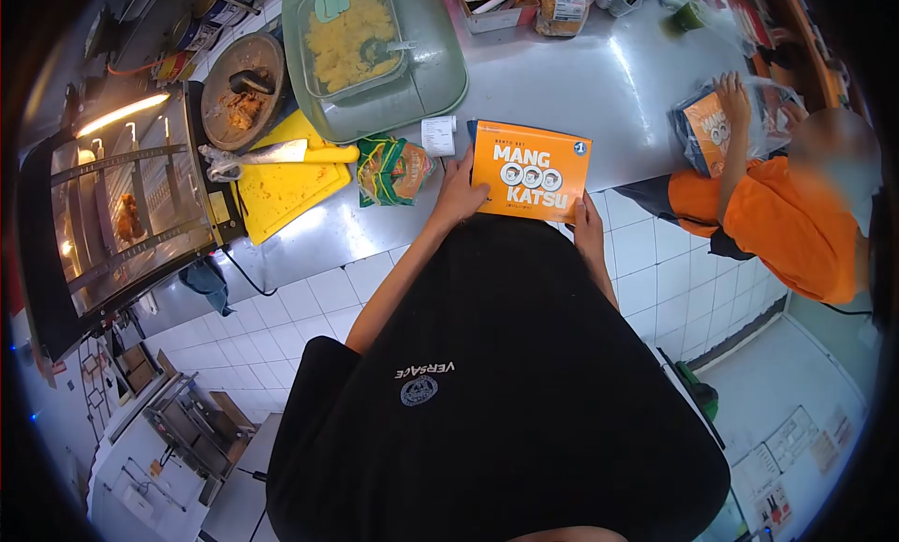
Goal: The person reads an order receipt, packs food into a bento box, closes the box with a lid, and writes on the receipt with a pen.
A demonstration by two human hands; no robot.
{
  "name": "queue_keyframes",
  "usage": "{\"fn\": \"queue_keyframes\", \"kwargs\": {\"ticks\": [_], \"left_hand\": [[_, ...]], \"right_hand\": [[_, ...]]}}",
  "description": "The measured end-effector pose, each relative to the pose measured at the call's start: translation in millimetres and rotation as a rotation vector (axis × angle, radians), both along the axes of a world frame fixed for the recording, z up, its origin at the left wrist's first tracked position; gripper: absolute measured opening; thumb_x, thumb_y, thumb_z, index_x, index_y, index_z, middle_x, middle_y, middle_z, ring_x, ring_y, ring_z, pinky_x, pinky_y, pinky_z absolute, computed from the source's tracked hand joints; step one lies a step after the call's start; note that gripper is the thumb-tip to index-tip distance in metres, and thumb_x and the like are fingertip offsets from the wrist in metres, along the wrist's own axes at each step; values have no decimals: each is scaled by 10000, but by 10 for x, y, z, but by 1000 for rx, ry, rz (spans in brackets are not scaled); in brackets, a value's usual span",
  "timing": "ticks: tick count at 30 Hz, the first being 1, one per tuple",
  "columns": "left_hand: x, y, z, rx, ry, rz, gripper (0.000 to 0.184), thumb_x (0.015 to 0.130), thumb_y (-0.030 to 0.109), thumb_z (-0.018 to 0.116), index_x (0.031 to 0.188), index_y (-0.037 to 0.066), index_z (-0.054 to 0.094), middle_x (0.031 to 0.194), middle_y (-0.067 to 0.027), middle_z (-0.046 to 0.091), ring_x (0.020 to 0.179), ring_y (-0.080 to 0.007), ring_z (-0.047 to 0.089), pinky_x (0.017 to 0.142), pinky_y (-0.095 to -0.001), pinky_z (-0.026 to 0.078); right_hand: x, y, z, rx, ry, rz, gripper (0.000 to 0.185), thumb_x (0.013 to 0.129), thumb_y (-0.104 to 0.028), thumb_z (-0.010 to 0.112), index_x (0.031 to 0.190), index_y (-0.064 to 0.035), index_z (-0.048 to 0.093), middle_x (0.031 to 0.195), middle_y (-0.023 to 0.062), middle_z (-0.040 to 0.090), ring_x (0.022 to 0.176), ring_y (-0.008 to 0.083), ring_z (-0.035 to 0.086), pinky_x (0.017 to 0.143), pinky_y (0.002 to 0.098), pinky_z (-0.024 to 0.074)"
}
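Note:
An orange bento box (pixel 534 171) printed "MANG KATSU" is between my two hands at the front edge of the steel counter. My left hand (pixel 459 194) grips its left side, thumb over the orange face. My right hand (pixel 588 231) holds the lower right corner, with part of its fingers hidden behind the box. Just left of the box are a paper roll (pixel 438 137) and a green-printed plastic packet (pixel 395 170) with orange-brown contents. The underside of the box is out of sight.
Left are a yellow cutting board (pixel 286 197) with a yellow-handled knife (pixel 281 153), a stone mortar (pixel 213 95), a green tub (pixel 440 69) and a lit food warmer (pixel 140 200). At right, a person in orange (pixel 791 219) handles a plastic bag (pixel 763 111) containing another orange box.

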State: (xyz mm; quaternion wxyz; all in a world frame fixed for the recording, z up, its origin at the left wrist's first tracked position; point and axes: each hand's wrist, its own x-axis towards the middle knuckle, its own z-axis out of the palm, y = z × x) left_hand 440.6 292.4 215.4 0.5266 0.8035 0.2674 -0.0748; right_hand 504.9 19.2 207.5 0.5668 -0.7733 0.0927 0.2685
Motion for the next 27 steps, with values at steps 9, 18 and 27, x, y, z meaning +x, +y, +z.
{"fn": "queue_keyframes", "kwargs": {"ticks": [9, 18, 27], "left_hand": [[909, -173, 105, 323, -27, 71, 617, 869, 232, 589, 1397, -39, 424, 1168, -242, 541, 1103, -410, 523, 959, -481, 441], [1243, -92, -304, 203, -212, 75, 651, 882, 211, 567, 1471, 18, 368, 1339, -221, 511, 1282, -368, 402, 1085, -514, 273], [1185, -381, -457, 164, -448, 75, 631, 992, 317, 512, 1503, 17, 295, 1418, -212, 467, 1324, -328, 406, 1084, -467, 230]], "right_hand": [[598, 503, 25, -578, -859, 155, 526, 965, -130, 490, 1420, 77, 327, 1386, 319, 399, 1281, 464, 412, 1079, 470, 362], [969, 618, -14, -649, -704, 37, 551, 997, -173, 454, 1473, 40, 275, 1411, 280, 402, 1293, 440, 429, 1068, 462, 382], [735, 858, 386, -857, -678, 614, 786, 847, -479, 634, 1518, -184, 348, 1603, 189, 188, 1476, 425, 142, 1125, 674, 123]]}}
